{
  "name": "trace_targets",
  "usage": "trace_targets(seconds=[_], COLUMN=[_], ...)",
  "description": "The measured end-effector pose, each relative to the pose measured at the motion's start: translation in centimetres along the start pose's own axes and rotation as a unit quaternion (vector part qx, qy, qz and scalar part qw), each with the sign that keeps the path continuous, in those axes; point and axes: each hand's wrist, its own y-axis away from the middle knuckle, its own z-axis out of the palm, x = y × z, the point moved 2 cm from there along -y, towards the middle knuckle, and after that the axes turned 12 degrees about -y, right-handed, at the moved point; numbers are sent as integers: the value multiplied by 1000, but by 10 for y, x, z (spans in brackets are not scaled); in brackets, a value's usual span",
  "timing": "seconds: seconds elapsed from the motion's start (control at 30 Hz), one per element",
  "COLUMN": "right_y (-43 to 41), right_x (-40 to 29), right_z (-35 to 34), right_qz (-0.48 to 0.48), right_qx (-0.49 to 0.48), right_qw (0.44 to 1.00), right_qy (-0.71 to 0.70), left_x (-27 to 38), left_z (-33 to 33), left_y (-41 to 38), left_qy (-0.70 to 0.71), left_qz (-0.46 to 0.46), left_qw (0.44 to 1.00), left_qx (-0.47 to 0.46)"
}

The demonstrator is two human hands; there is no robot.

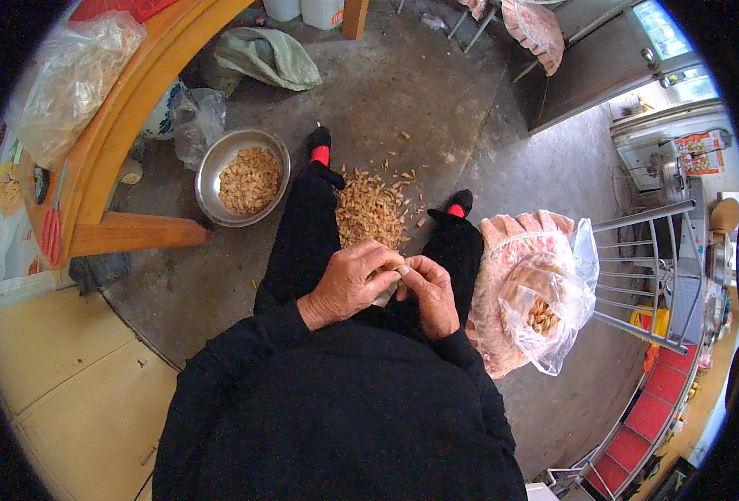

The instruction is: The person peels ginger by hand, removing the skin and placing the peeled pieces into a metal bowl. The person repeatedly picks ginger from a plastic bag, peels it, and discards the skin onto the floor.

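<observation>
My left hand and my right hand meet above my lap, thumbs and fingertips pinched together around a small yellowish-brown piece, mostly hidden by the fingers. Beyond them, a heap of light brown husks or shells lies on the floor between my feet. A steel bowl to the left holds small pale tan pieces. On the right, a clear plastic bag with brown pods or shells inside rests on a chair's pink frilled cushion.
An orange wooden table with a plastic bag and red-handled scissors curves along the left. A green woven sack lies beyond the bowl. The chair's metal backrest extends right, and a dark door stands at upper right.
</observation>
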Motion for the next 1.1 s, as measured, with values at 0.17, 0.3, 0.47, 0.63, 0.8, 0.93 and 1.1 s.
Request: trace_targets(seconds=[0.17, 0.3, 0.47, 0.63, 0.8, 0.93, 1.1], right_y=[-1, -1, -2, -3, -3, -3, -3], right_x=[5, 2, 1, 2, 2, 4, 7], right_z=[-4, -3, -3, -4, -6, -7, -9], right_qz=[27, 36, 51, 64, 82, 84, 76], right_qx=[3, -1, 1, 3, 6, 6, 2], right_qw=[998, 998, 997, 995, 993, 991, 991], right_qy=[-56, -61, -65, -81, -87, -103, -108], left_x=[-1, -1, -1, 0, -2, -1, -2], left_z=[0, -1, -1, -2, -1, -1, 1], left_y=[-1, -1, -2, -3, -4, -5, -4], left_qy=[7, 14, 14, 4, -2, -18, -12], left_qz=[-15, -24, -12, 3, 20, 37, 43], left_qw=[1000, 999, 1000, 1000, 1000, 999, 999], left_qx=[-14, -21, -15, -3, 2, -8, -13])
